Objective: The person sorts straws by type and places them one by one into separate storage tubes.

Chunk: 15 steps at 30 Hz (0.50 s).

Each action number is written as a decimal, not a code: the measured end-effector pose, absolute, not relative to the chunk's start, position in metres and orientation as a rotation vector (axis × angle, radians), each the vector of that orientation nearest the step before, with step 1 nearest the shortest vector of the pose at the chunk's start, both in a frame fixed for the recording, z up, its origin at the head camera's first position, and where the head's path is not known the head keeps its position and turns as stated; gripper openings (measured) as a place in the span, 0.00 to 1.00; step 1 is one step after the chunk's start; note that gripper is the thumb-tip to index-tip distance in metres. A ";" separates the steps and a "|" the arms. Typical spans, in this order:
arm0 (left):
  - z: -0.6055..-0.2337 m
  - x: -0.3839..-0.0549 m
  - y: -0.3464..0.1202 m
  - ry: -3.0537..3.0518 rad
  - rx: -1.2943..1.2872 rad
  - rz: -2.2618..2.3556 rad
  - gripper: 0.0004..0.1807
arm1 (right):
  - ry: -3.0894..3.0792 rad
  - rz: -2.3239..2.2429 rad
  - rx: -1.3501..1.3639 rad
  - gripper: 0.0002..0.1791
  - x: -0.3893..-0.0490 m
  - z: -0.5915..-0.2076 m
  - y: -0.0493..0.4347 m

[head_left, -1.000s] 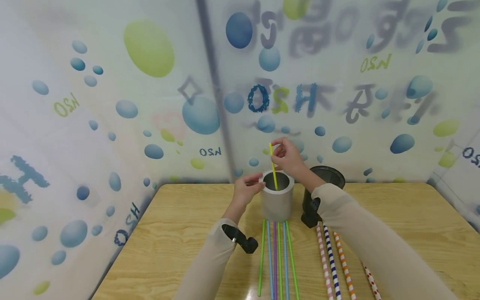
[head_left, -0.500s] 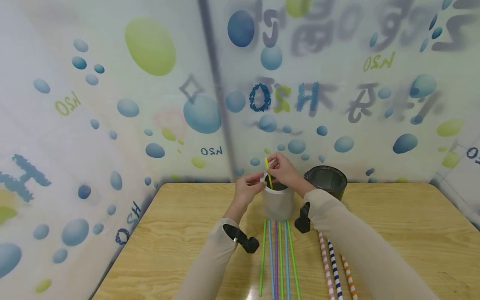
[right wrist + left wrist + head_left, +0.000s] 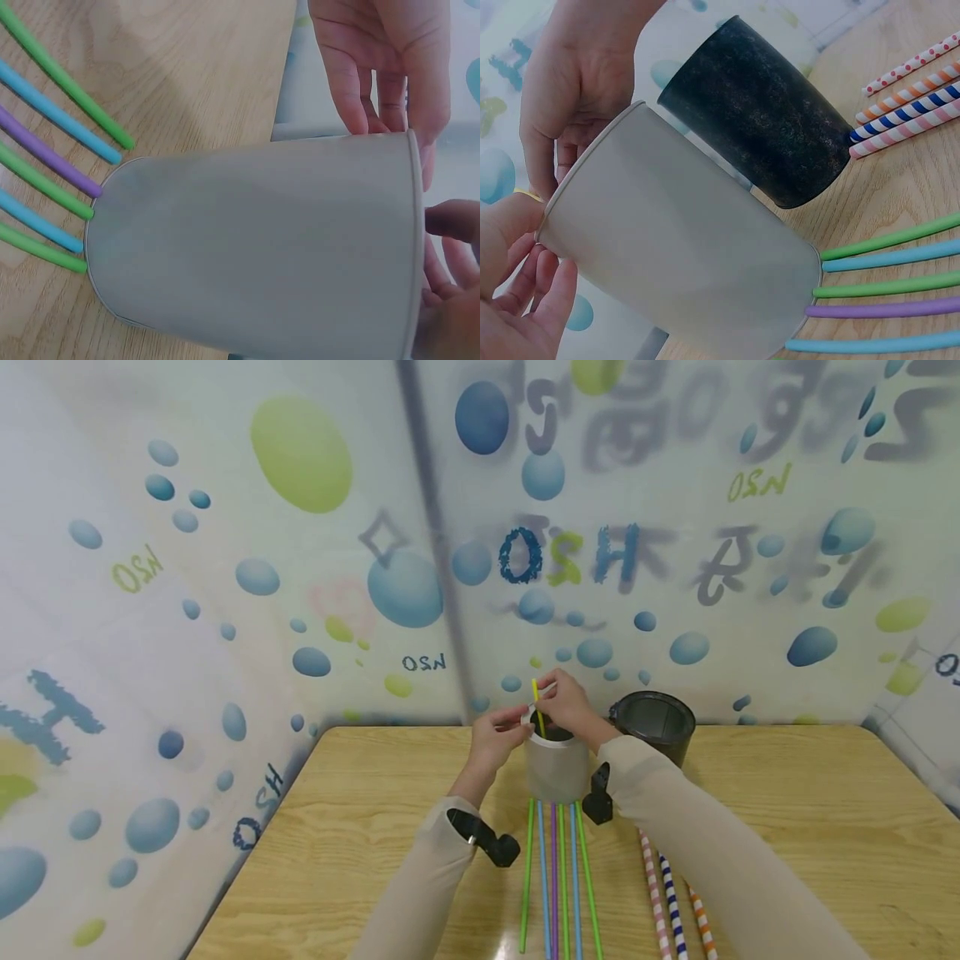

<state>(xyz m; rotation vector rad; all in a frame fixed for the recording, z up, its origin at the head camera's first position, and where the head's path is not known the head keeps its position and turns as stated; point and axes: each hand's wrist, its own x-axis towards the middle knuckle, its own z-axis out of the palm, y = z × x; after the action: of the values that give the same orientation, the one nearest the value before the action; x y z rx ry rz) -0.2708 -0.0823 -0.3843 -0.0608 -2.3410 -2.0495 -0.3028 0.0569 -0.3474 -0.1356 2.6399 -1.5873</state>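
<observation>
My left hand (image 3: pixel 495 742) grips the rim of a light grey cylindrical container (image 3: pixel 557 772), which stands upright on the table. In the left wrist view the left thumb (image 3: pixel 514 217) lies at the rim and the fingers curl against the outer wall. Over the container's mouth, my right hand (image 3: pixel 567 703) pinches a yellow straw (image 3: pixel 536 690). The straw's lower part is down inside the container, and its upper end sticks out above the fingers. In the right wrist view the container (image 3: pixel 255 240) hides most of the right hand's fingertips and the straw.
Right of the grey container stands a black container (image 3: pixel 678 747). Several plain green, blue and purple straws (image 3: pixel 553 877) lie in a fan in front of the grey one. Striped paper straws (image 3: pixel 671 902) lie further right, partly under my right sleeve. A patterned wall (image 3: pixel 360 677) rises behind the wooden table (image 3: pixel 360 827).
My right hand has moved down and slightly left, lowering the yellow straw deeper into the grey container. The left hand stays on the rim.
</observation>
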 end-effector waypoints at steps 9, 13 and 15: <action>-0.383 -0.271 -0.083 -2.337 -0.061 -2.059 0.18 | 2.620 -1.567 -0.124 0.16 -0.301 -0.343 0.059; -0.376 -0.267 -0.084 -2.341 -0.085 -2.087 0.19 | 2.603 -1.562 -0.117 0.17 -0.299 -0.341 0.061; -0.369 -0.262 -0.084 -2.353 -0.093 -2.089 0.19 | 2.596 -1.560 -0.124 0.17 -0.298 -0.341 0.062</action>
<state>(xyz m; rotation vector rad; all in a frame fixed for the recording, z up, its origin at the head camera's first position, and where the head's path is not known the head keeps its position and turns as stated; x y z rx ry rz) -0.2615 -0.0835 -0.3691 -0.0930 -2.3533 -2.0886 -0.2978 0.0623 -0.3410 -0.1238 2.5959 -1.5601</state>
